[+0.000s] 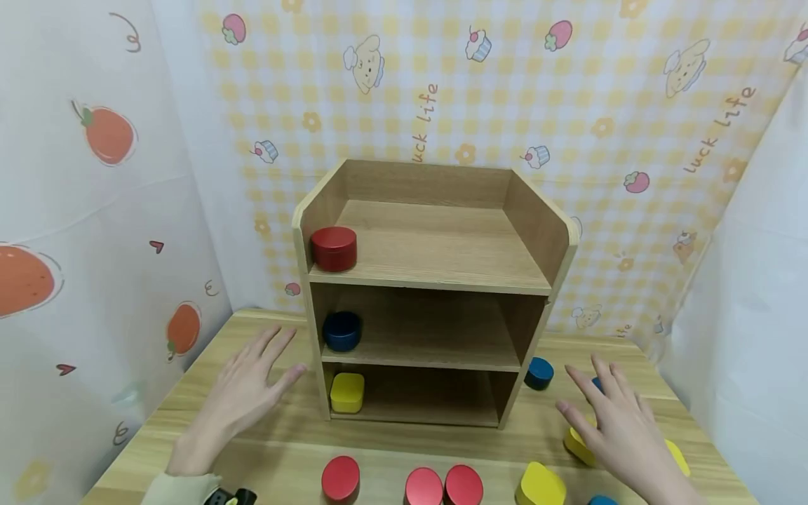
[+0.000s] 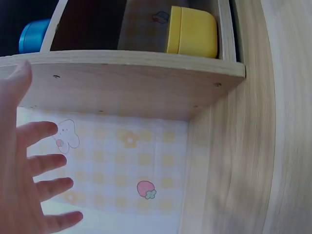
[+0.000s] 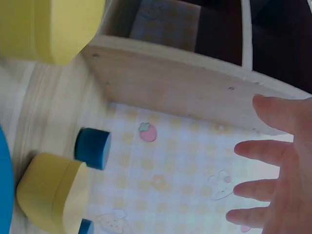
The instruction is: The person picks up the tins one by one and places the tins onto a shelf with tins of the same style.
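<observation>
My left hand [image 1: 249, 386] hovers left of a wooden shelf [image 1: 429, 289], fingers spread and holding nothing. On the other side my right hand [image 1: 615, 424] reaches over several tins, its fingers apart and nothing between them. At the left end of the shelf's levels sit a red round tin [image 1: 334, 249] on top, a blue round tin [image 1: 342, 331] in the middle and a yellow squarish tin [image 1: 347, 393] at the bottom. The left wrist view shows that yellow tin [image 2: 197, 31] in its compartment, beyond the hand. Part of a yellow tin [image 1: 579, 446] is hidden behind my right hand.
Three red round tins [image 1: 341, 480] stand along the table's front. A yellow tin [image 1: 541, 484] and a blue one [image 1: 602, 500] lie right of them. Another blue tin [image 1: 539, 373] is beside the shelf's right wall. Patterned curtains [image 1: 442, 91] enclose the wooden table [image 1: 278, 449].
</observation>
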A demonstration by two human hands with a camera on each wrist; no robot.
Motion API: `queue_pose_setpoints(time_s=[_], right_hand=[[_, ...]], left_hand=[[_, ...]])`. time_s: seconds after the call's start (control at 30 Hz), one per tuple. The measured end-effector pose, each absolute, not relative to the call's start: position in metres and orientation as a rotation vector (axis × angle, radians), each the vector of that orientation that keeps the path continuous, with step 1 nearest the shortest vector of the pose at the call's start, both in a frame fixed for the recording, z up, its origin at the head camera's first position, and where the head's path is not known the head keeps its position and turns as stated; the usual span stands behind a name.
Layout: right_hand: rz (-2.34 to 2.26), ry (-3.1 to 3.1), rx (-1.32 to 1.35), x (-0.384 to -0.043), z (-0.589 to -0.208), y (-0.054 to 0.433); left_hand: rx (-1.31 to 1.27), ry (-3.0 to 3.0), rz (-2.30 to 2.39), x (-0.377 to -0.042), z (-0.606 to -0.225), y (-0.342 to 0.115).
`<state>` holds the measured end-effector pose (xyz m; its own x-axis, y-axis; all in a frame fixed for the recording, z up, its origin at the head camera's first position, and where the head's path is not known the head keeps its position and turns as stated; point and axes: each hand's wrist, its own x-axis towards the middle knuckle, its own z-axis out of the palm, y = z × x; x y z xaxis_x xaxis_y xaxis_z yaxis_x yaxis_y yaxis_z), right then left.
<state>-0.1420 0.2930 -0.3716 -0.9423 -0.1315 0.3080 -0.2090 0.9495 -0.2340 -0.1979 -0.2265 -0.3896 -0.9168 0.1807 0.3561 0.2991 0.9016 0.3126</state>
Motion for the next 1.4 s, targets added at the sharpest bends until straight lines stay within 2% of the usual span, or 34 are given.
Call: queue_pose_setpoints(time_s=[0.37, 0.8, 1.4], right_hand=[[0.424, -2.622, 0.442, -0.127, -0.359, 0.273], [0.494, -2.551, 0.69, -0.122, -0.37, 0.238], [0.565, -2.61, 0.708, -0.133, -0.392, 0.205]], left_hand=[[-0.427, -2.543, -0.73, -0.201, -0.392, -0.218], [-0.468, -2.443, -0.963, -0.202, -0.392, -0.208], [-0.432, -2.281, -1.201, -0.206, -0.394, -0.192]])
